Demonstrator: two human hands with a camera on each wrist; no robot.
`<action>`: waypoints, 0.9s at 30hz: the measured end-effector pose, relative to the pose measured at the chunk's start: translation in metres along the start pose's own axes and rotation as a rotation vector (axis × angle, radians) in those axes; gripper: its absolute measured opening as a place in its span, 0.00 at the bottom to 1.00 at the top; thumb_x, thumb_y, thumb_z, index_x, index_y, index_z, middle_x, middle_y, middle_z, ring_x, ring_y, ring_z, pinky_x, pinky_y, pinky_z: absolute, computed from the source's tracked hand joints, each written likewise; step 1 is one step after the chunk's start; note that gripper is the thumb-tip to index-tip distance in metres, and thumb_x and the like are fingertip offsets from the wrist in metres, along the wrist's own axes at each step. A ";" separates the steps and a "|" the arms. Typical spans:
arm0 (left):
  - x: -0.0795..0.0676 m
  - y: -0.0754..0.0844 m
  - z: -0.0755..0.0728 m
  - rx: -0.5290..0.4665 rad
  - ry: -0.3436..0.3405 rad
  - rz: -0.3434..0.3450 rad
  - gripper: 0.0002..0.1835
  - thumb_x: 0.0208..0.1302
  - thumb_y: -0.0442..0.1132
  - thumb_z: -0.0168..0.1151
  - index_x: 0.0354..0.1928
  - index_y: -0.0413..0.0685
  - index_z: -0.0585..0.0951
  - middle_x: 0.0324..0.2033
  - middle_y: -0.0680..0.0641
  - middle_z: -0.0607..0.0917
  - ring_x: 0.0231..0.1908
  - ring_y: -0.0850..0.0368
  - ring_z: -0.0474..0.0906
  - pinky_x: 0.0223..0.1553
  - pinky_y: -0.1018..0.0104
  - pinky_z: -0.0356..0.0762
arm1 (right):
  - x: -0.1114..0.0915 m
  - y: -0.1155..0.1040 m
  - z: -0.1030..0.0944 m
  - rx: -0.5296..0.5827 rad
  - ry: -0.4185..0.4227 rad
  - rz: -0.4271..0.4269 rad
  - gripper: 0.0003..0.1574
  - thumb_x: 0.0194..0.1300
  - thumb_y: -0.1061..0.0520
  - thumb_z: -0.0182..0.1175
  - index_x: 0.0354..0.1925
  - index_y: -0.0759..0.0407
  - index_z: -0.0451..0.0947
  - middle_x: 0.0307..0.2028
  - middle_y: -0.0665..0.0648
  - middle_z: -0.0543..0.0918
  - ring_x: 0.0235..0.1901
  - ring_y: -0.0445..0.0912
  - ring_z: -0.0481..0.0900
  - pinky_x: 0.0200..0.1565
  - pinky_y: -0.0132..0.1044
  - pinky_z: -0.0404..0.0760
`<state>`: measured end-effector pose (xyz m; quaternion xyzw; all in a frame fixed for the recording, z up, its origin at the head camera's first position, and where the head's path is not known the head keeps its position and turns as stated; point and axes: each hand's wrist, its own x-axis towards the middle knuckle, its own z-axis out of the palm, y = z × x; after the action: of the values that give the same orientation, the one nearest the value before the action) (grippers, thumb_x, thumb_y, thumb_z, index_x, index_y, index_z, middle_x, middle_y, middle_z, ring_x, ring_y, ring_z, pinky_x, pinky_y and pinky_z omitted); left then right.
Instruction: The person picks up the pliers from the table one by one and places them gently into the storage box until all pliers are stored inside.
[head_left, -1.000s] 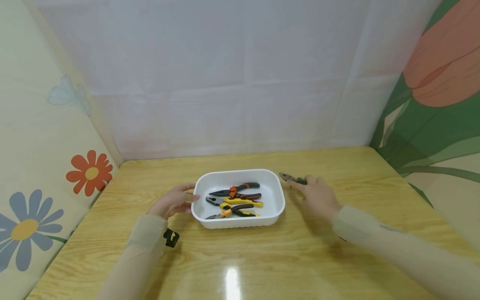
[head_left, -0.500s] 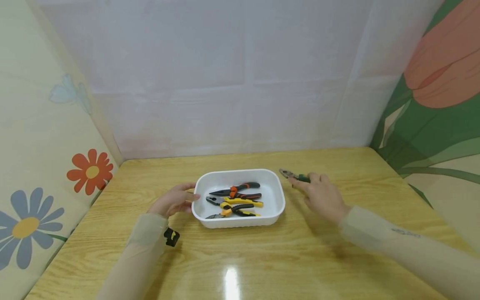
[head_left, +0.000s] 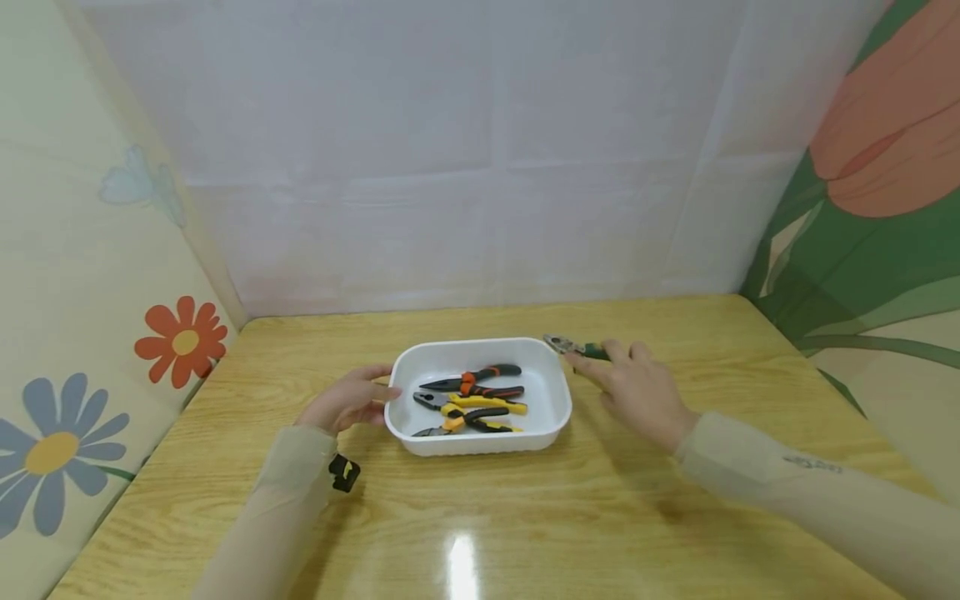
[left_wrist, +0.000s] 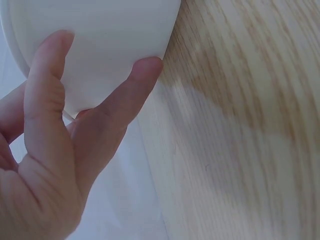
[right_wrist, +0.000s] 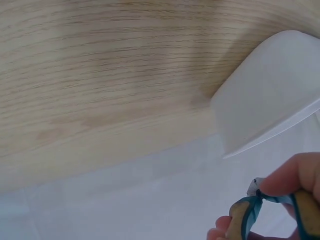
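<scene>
At the left end of a white plastic tray (head_left: 480, 447), my left hand (head_left: 348, 402) grips the wall, a fingertip over the rim and others against the outside. My right hand (head_left: 637, 392) holds pliers (head_left: 564, 343) with green handles, their metal head overlapping the tray's back right corner in the head view. The right wrist view shows teal and tan handles (right_wrist: 250, 215) spread apart in the fingers. Inside the tray lie long-nose pliers (head_left: 467, 388) with black and red handles, combination pliers (head_left: 487, 403) with yellow handles, and another pair (head_left: 453, 424) with black and yellow handles.
The tray stands on a wood-grain table (head_left: 480, 517) with a white cloth backdrop (head_left: 465, 167) behind it. Flower-printed panels flank the table on the left (head_left: 60, 275) and right (head_left: 892, 275). A small black and yellow object (head_left: 344, 472) is by the left wrist.
My right hand has lifted the green-handled pliers slightly and brought them left, from beside the tray to its back right corner. The left hand and the tray have stayed nearly still.
</scene>
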<state>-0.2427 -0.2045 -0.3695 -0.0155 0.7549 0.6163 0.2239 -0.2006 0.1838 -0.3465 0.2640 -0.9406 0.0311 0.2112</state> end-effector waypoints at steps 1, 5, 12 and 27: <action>0.000 0.000 0.000 0.001 0.000 -0.001 0.32 0.68 0.27 0.52 0.71 0.28 0.53 0.46 0.34 0.78 0.28 0.57 0.81 0.26 0.74 0.81 | 0.001 -0.001 -0.001 0.002 -0.006 0.001 0.40 0.47 0.69 0.70 0.60 0.48 0.78 0.50 0.70 0.78 0.24 0.52 0.66 0.13 0.30 0.65; 0.000 0.001 0.000 0.001 0.001 -0.001 0.32 0.68 0.26 0.51 0.71 0.28 0.53 0.46 0.33 0.77 0.28 0.56 0.81 0.25 0.74 0.81 | 0.005 -0.005 -0.002 0.019 -0.044 0.011 0.41 0.49 0.68 0.71 0.61 0.48 0.77 0.52 0.71 0.77 0.27 0.53 0.68 0.14 0.30 0.66; 0.000 0.001 0.000 0.005 0.000 -0.006 0.33 0.68 0.27 0.52 0.72 0.29 0.53 0.49 0.32 0.77 0.30 0.55 0.81 0.27 0.73 0.82 | 0.010 -0.012 -0.002 0.056 -0.059 0.008 0.41 0.49 0.70 0.69 0.62 0.48 0.76 0.51 0.72 0.76 0.28 0.53 0.67 0.15 0.29 0.66; 0.003 0.002 0.001 0.030 0.033 -0.043 0.33 0.69 0.27 0.53 0.72 0.31 0.55 0.56 0.27 0.73 0.33 0.51 0.82 0.29 0.71 0.83 | 0.021 -0.026 0.008 0.066 -0.031 -0.044 0.41 0.51 0.69 0.68 0.62 0.46 0.76 0.50 0.69 0.77 0.28 0.52 0.68 0.17 0.32 0.67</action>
<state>-0.2455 -0.2021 -0.3685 -0.0387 0.7670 0.5997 0.2247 -0.2068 0.1497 -0.3461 0.2919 -0.9362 0.0531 0.1883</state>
